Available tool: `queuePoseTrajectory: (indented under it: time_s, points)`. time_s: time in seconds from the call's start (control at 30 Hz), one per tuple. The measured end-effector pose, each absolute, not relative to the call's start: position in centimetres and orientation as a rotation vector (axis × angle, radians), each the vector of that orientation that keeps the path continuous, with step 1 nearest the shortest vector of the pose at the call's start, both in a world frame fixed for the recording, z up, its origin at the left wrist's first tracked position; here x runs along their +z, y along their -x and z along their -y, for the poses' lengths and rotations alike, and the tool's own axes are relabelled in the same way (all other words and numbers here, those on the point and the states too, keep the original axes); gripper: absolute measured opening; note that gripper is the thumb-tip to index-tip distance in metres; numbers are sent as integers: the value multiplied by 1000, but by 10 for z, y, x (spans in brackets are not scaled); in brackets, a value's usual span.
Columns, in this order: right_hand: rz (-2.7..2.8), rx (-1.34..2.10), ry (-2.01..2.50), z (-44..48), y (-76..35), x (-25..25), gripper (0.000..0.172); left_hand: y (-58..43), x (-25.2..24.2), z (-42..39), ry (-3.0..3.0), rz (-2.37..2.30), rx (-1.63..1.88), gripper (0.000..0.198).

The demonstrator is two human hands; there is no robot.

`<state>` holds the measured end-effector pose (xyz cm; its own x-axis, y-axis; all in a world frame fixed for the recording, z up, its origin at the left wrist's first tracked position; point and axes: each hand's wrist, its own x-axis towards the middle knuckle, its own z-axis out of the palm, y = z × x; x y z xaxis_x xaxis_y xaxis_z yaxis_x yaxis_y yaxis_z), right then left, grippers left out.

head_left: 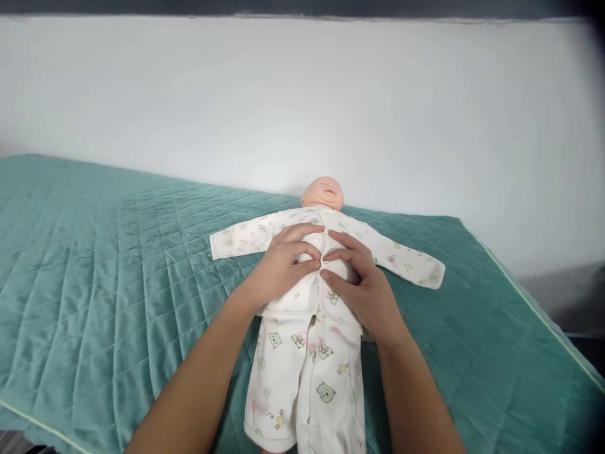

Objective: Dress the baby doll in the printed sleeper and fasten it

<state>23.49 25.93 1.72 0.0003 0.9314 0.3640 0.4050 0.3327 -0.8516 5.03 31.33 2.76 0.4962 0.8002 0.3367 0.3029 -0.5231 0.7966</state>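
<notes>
Left hand and right hand touch the shirt, whether pinching I can't tell; it looks soft, light, easiest held by its front edges.

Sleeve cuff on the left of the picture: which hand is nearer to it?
Left. The left hand is at the shirt front, on the same side as that sleeve cuff; the right hand is farther off, on the front's other half.
</notes>
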Motion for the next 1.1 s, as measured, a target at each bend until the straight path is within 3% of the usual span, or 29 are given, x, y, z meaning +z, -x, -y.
queuePoseTrajectory:
  time_s: [0.27, 0.47, 1.1]
  points:
    - [1609, 637, 1234, -260, -236, 16, 13, -46, 33, -313, -2018, -846, 872, 24]
    - [1641, 611, 1236, -259, -235, 18, 11, -49, 35, -309, -1937, -908, 872, 9]
    - [1654, 491, 1223, -258, -232, 16, 14, -48, 38, -307, -1746, -834, 896, 8]
